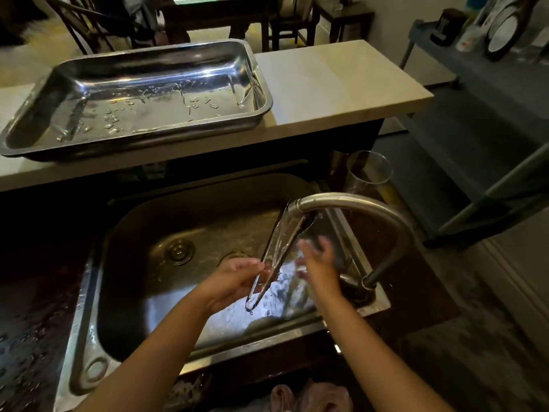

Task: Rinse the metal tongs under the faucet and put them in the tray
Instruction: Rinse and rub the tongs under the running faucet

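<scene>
A steel sink [89, 337] fills the lower middle, its basin wet and holding nothing but two drain fittings. The curved faucet [356, 203] arches in from the right rim, its spout over the basin's right half, water running. The left hand [234, 281] is clamped on the hinge end of the tongs [276, 257], held above the basin with the tips slanting up beneath the spout. The right hand [320, 263], fingers apart and blurred, is just beside the tongs in the stream, gripping nothing. Behind the sink a raised pale surface [341, 81] carries a wet tray [261, 84] holding only droplets; the surface's right part is bare. A clear cup [368, 171] stands near the faucet.
</scene>
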A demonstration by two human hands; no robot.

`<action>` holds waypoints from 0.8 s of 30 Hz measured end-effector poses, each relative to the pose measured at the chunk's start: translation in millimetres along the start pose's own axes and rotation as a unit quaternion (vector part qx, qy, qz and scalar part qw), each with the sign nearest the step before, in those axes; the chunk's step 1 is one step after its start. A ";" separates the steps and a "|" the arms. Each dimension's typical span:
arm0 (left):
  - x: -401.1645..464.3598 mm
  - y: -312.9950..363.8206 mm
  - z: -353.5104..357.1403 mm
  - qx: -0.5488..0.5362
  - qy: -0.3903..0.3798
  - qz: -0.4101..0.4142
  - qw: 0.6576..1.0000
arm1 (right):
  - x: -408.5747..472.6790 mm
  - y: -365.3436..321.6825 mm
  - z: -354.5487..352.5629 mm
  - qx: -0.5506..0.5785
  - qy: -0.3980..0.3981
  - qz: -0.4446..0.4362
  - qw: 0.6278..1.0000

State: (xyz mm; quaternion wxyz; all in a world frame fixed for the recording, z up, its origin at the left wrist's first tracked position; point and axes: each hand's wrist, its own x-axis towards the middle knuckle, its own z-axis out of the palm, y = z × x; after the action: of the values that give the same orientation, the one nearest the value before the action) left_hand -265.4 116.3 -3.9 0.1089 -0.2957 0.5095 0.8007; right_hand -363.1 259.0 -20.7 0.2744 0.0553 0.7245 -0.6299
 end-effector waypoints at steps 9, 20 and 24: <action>-6.3 -10.0 7.3 0.093 0.060 0.015 0.994 | -13.3 -3.2 20.5 0.011 -0.044 0.024 0.999; -24.1 -20.3 12.6 0.180 0.129 0.082 0.972 | -20.1 10.4 24.9 -0.207 -0.036 -0.114 0.971; -36.1 -11.4 8.3 0.151 0.110 0.050 0.981 | -3.7 26.3 -1.0 -0.529 -0.071 -0.371 0.760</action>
State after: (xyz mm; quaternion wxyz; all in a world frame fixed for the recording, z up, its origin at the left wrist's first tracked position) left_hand -234.0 133.3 11.2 0.0556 -0.3366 0.6471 0.6818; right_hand -349.1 266.2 -42.1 0.0555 -0.4172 0.8845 -0.2013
